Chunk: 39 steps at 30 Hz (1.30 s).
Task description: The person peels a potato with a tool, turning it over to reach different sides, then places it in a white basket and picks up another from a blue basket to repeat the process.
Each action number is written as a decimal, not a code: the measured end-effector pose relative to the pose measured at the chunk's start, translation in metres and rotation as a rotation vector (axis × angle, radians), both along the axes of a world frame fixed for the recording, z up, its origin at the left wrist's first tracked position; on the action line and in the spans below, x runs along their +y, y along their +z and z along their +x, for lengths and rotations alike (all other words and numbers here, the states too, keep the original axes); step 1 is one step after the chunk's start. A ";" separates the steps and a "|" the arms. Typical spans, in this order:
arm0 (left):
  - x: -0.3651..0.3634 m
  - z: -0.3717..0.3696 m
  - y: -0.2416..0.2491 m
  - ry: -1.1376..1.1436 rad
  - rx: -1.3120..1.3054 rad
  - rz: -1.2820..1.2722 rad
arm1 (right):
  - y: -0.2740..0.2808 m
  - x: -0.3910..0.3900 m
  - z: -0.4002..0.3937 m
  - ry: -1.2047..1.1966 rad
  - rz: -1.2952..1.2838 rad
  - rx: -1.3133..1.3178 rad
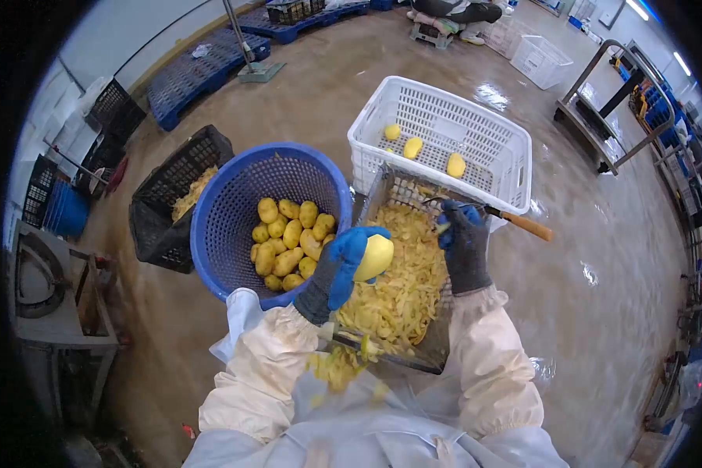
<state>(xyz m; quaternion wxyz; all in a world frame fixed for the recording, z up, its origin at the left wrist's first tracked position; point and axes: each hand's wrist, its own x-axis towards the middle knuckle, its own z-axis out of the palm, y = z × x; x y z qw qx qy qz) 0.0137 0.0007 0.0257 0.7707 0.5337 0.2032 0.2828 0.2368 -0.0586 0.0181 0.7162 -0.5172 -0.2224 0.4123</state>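
Observation:
My left hand (341,269), in a blue and grey glove, is closed around a peeled yellow potato (375,258) above the near left side of a dark crate (429,360) full of peelings (398,288). My right hand (465,246), in a dark glove, is closed at the crate's right side on a wooden-handled peeler (527,225). Its thin metal end shows left of my fingers and its handle sticks out to the right; the fingers hide the middle. On the left, a blue basket (210,226) holds several unpeeled potatoes (288,238).
Beyond the dark crate, a white crate (515,148) holds 3 peeled potatoes (413,147). A black crate (152,207) with scraps stands left of the blue basket. A metal stand (62,304) is at the left, a trolley (600,129) at the upper right. The floor looks wet.

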 end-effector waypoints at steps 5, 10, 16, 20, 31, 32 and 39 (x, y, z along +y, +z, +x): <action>0.001 0.003 0.004 0.102 0.208 0.209 | 0.038 -0.013 -0.056 0.258 -0.136 -0.122; 0.012 0.007 -0.036 0.169 0.024 0.300 | 0.035 -0.007 -0.025 0.007 -0.019 -0.129; -0.009 -0.004 0.000 0.140 -0.059 0.464 | 0.023 -0.017 -0.088 0.418 0.200 -0.770; 0.008 -0.001 -0.019 -0.324 -0.187 -0.654 | 0.000 0.003 -0.012 0.026 -0.006 -0.063; 0.012 0.002 -0.023 -0.141 -0.147 -0.674 | 0.026 -0.003 -0.031 0.100 -0.054 0.079; 0.013 0.004 -0.023 -0.137 -0.152 -0.672 | 0.038 -0.006 -0.045 0.147 -0.071 -0.002; 0.010 0.001 -0.022 -0.215 -0.370 -1.009 | 0.026 -0.008 -0.061 0.307 -0.013 -0.086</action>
